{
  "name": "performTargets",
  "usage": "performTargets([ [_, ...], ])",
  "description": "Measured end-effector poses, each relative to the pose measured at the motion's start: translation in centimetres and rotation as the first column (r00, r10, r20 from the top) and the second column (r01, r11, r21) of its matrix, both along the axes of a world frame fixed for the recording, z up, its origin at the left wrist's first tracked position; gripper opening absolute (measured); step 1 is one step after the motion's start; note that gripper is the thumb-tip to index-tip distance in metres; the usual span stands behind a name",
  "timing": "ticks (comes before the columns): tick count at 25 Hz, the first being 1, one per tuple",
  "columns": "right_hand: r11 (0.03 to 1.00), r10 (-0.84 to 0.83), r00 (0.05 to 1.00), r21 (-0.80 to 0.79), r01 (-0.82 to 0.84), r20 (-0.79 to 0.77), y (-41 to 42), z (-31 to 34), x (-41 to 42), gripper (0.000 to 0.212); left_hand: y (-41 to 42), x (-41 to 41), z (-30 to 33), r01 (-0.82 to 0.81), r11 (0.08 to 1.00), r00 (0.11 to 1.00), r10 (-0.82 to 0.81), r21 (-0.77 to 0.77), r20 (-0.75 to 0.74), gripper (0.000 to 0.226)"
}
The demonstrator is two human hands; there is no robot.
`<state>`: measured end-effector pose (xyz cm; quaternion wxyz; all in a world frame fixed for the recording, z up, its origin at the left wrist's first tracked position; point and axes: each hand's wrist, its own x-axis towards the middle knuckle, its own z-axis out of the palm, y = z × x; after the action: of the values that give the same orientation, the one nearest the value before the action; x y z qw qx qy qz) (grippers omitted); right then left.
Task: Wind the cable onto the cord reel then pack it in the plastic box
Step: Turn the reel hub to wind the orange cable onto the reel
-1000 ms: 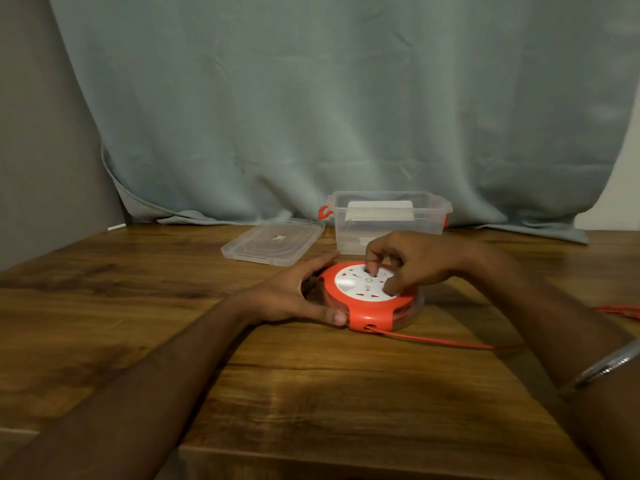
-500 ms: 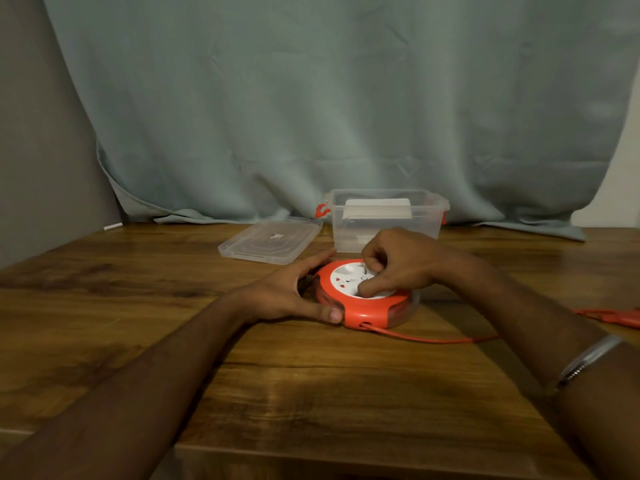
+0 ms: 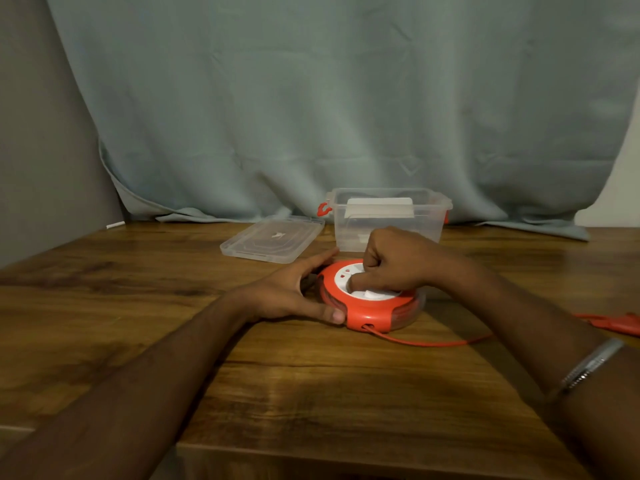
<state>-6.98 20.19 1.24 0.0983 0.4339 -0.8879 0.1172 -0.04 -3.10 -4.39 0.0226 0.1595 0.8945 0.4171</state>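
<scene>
A round orange cord reel (image 3: 372,315) with a white socket face lies flat on the wooden table (image 3: 311,393). My left hand (image 3: 291,292) cups its left side, thumb against the front edge. My right hand (image 3: 394,263) rests curled on top, fingers pressed on the white face's winding knob. A thin orange cable (image 3: 429,341) leaves the reel's front and runs right to its orange plug (image 3: 620,322) by the table's right edge. Just behind the reel stands the clear plastic box (image 3: 388,216), open, with red latches.
The box's clear lid (image 3: 273,239) lies flat to the left of the box. A pale blue curtain (image 3: 329,109) hangs behind the table and drapes onto its back edge. The table's front edge is close to me.
My right hand has turned on top of the reel, fingers curling tighter. The loose cable has grown shorter and the plug has slid in from the right. My left hand has stayed put.
</scene>
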Motion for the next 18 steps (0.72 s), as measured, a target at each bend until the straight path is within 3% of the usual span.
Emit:
performTargets([
  [5,0.999,0.042,0.998,-0.021,-0.043,-0.038,-0.9,-0.5,-0.2,0.050,0.0,0.1,0.0,-0.004,1.000,1.000,0.004,0.005,-0.007,0.132],
  [8,0.990,0.132,0.985,-0.073,-0.124,0.113,0.4,0.7,-0.3,0.011,0.0,0.1,0.0,-0.012,1.000,1.000,0.012,0.004,-0.009,0.134],
  [11,0.990,0.136,0.945,-0.020,-0.136,0.297,2.2,1.7,-0.8,0.037,0.0,0.0,0.3,-0.017,1.000,1.000,0.017,-0.010,0.007,0.134],
  [18,0.996,0.092,0.915,-0.047,-0.080,0.392,3.0,1.4,-2.0,0.059,0.0,0.2,0.5,-0.010,1.000,1.000,0.010,-0.010,0.019,0.129],
])
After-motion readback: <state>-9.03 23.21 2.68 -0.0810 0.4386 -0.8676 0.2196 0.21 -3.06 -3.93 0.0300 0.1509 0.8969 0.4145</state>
